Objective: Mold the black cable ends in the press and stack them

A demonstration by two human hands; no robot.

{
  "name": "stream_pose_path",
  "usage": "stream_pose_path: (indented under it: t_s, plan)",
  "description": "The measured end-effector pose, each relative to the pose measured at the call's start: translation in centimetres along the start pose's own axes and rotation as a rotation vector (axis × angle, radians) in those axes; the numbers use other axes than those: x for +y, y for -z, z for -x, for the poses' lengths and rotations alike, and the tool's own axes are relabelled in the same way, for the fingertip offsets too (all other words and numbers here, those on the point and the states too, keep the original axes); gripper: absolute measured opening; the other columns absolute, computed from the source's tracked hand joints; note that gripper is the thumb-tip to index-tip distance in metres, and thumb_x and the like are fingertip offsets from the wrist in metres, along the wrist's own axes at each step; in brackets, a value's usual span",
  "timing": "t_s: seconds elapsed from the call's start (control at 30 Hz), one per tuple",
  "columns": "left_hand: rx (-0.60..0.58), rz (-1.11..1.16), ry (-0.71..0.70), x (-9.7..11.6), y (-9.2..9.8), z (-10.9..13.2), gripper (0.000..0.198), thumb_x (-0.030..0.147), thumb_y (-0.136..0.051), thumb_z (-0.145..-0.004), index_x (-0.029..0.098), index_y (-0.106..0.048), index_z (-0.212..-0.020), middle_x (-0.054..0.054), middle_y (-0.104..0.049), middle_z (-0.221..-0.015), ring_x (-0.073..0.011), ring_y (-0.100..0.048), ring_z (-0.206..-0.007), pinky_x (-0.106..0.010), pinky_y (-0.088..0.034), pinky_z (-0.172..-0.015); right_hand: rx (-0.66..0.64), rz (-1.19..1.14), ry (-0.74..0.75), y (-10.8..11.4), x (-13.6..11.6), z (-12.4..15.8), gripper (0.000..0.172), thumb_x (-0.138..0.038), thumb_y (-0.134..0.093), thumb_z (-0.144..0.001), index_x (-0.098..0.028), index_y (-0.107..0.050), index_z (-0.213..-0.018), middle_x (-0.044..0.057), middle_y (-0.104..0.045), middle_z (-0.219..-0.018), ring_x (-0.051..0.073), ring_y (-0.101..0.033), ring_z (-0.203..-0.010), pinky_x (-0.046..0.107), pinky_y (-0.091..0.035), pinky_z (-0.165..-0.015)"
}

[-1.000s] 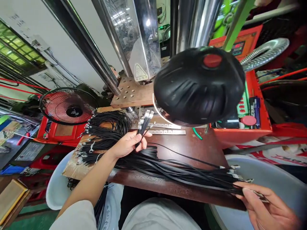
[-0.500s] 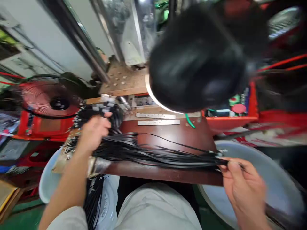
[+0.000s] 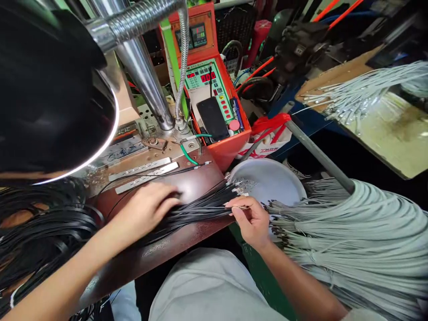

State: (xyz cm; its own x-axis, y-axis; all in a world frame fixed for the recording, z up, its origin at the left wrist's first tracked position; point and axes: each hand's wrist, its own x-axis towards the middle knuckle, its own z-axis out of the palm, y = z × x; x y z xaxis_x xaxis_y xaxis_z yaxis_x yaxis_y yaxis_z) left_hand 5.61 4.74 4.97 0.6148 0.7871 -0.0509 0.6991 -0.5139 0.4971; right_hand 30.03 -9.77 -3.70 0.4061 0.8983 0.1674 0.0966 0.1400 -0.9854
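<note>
A bundle of black flat cables (image 3: 197, 208) with metal end plugs lies across the brown table (image 3: 174, 243). My left hand (image 3: 145, 209) rests flat on the bundle, fingers stretched over it. At the table's right edge my right hand (image 3: 252, 218) pinches the plug ends of the black cables between thumb and fingers. More black cables (image 3: 36, 232) pile up at the left.
A black lamp shade (image 3: 50, 89) hangs at upper left. Two metal strips (image 3: 143, 174) lie on the table. An orange control box (image 3: 209, 84) stands behind. A white basin (image 3: 267, 178) sits right of the table, and a big bundle of grey cables (image 3: 351, 232) lies at right.
The view has swung to the right. My left hand let go of the plug ends and came down flat on the bundle. My right hand still holds the cable ends.
</note>
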Motion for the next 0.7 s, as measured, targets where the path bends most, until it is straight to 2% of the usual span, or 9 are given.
stream_pose_path:
  t_s: [0.03,0.1,0.2,0.27,0.37,0.43,0.53,0.63,0.7]
  plan:
    - [-0.154,0.019,-0.091,1.2,-1.5,-1.1,0.029,0.040,-0.050,-0.087,0.020,-0.062,-0.103,-0.005,-0.064,-0.104,-0.0220,-0.057,-0.097,-0.035,-0.042,-0.091,0.003,-0.003,-0.005,0.1,-0.1,0.1,0.003,-0.023,-0.053,-0.085,-0.022,-0.055,-0.083,0.002,-0.063,-0.082,0.013,-0.059,-0.071,0.024,-0.052,-0.056]
    - [-0.374,0.090,-0.154,3.2,-4.1,-3.0,0.032,0.042,-0.047,-0.089,0.019,-0.060,-0.106,-0.005,-0.065,-0.100,-0.0188,-0.060,-0.089,-0.029,-0.045,-0.080,-0.003,-0.019,-0.008,0.2,-0.1,0.5,0.003,-0.022,-0.053,-0.084,-0.022,-0.056,-0.084,0.002,-0.064,-0.082,0.012,-0.059,-0.070,0.023,-0.051,-0.056]
    - [-0.493,0.134,-0.138,4.5,-6.0,-4.8,0.033,0.043,-0.046,-0.089,0.019,-0.058,-0.107,-0.004,-0.066,-0.093,-0.0161,-0.061,-0.077,-0.025,-0.046,-0.068,-0.032,-0.053,-0.017,0.6,0.1,1.1,0.006,-0.019,-0.053,-0.084,-0.023,-0.057,-0.086,0.001,-0.064,-0.082,0.010,-0.059,-0.067,0.022,-0.050,-0.057]
    - [-0.430,0.057,-0.165,4.3,-6.1,-5.5,0.033,0.043,-0.045,-0.090,0.018,-0.058,-0.106,-0.006,-0.064,-0.095,-0.0175,-0.060,-0.082,-0.027,-0.046,-0.073,-0.044,-0.054,-0.029,0.8,0.3,1.3,0.007,-0.017,-0.053,-0.084,-0.023,-0.057,-0.086,0.000,-0.064,-0.083,0.009,-0.059,-0.066,0.021,-0.050,-0.059]
    - [-0.169,-0.287,-0.142,3.3,-5.4,-6.3,0.028,0.036,-0.047,-0.090,0.015,-0.059,-0.103,-0.010,-0.061,-0.098,-0.0246,-0.055,-0.093,-0.035,-0.043,-0.082,-0.041,-0.021,-0.054,0.8,0.5,1.3,0.008,-0.017,-0.054,-0.085,-0.023,-0.059,-0.087,0.000,-0.064,-0.085,0.008,-0.059,-0.065,0.019,-0.051,-0.058]
    - [-0.077,-0.489,-0.081,2.6,-4.9,-6.7,0.023,0.029,-0.049,-0.088,0.015,-0.059,-0.102,-0.010,-0.060,-0.096,-0.0268,-0.054,-0.092,-0.037,-0.043,-0.080,-0.030,0.007,-0.087,0.8,0.6,1.1,0.009,-0.018,-0.055,-0.084,-0.023,-0.060,-0.090,0.000,-0.065,-0.085,0.007,-0.060,-0.063,0.018,-0.051,-0.056]
    - [-0.056,-0.614,-0.048,1.9,-4.7,-7.0,0.020,0.025,-0.050,-0.087,0.015,-0.058,-0.102,-0.010,-0.058,-0.095,-0.0267,-0.054,-0.088,-0.036,-0.043,-0.075,-0.020,0.019,-0.121,0.8,0.7,0.7,0.013,-0.020,-0.055,-0.084,-0.025,-0.061,-0.095,-0.001,-0.066,-0.085,0.007,-0.061,-0.063,0.016,-0.053,-0.054]
    - [-0.021,-0.712,-0.059,1.9,-5.0,-7.3,0.026,0.027,-0.050,-0.087,0.015,-0.055,-0.109,-0.011,-0.057,-0.098,-0.0290,-0.052,-0.090,-0.037,-0.043,-0.071,-0.039,0.004,-0.117,0.8,0.6,0.6,0.012,-0.020,-0.055,-0.085,-0.025,-0.063,-0.092,-0.001,-0.065,-0.085,0.007,-0.061,-0.065,0.017,-0.055,-0.057]
    - [-0.054,-0.736,-0.088,2.0,-5.2,-7.6,0.023,0.027,-0.046,-0.088,0.015,-0.056,-0.106,-0.012,-0.057,-0.096,-0.0291,-0.052,-0.089,-0.038,-0.042,-0.070,-0.048,-0.007,-0.114,0.9,0.6,0.6,0.010,-0.021,-0.055,-0.085,-0.024,-0.063,-0.089,-0.001,-0.064,-0.084,0.007,-0.061,-0.065,0.018,-0.057,-0.058]
